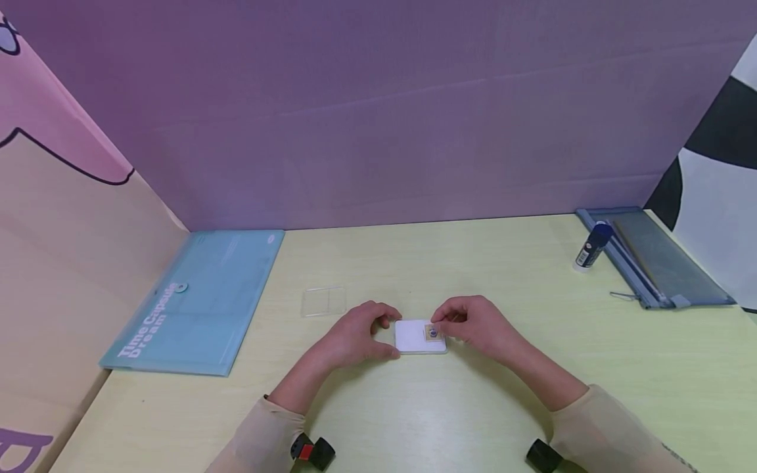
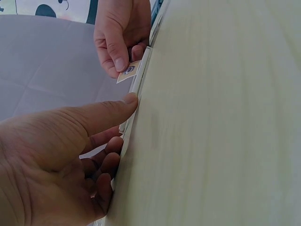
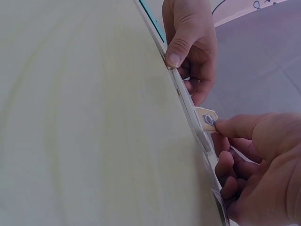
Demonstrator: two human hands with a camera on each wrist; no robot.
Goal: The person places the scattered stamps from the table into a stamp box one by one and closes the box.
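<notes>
A flat white rectangular case (image 1: 410, 337) with rounded corners lies on the table between both hands. My left hand (image 1: 361, 334) holds its left end, thumb at the near corner and fingers at the far one. Over the right part of the case, my right hand (image 1: 470, 324) pinches a small tan sticker (image 1: 433, 333) with a dark bluish round picture. The right wrist view shows the sticker (image 3: 207, 119) tilted up, its lower edge right at the case's top, thumb on its picture side. Fingers behind the sticker are partly hidden.
A clear plastic lid (image 1: 323, 302) lies behind the left hand. A blue document folder (image 1: 201, 302) is at the left. At the right are a glue stick (image 1: 593, 246), standing tilted in view, and a grey-blue zip pouch (image 1: 668, 263). Partition walls (image 1: 384, 131) surround the table.
</notes>
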